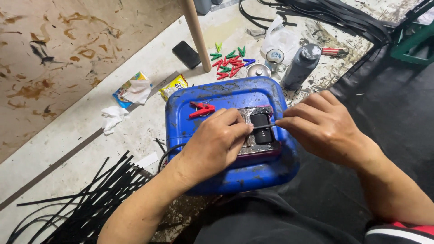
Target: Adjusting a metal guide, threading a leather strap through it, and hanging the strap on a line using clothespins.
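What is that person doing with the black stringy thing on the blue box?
A person sits over a blue plastic container and holds a thin black strip stretched between the left hand and the right hand. The strip lies across a small black roller in a messy, paint-smeared tray on top. A red clothespin rests on the container. More black strips lie on the floor, with colourful clothespins and a dark bottle further off.

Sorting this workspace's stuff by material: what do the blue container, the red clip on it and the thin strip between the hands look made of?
Blue container: moulded plastic, glossy, rounded edges, smeared with black. Red clip: plastic, bright uniform colour, like the pegs on the floor. Thin strip, pinched between left hand and right hand: black, slim, probably rubber or plastic; hard to tell.
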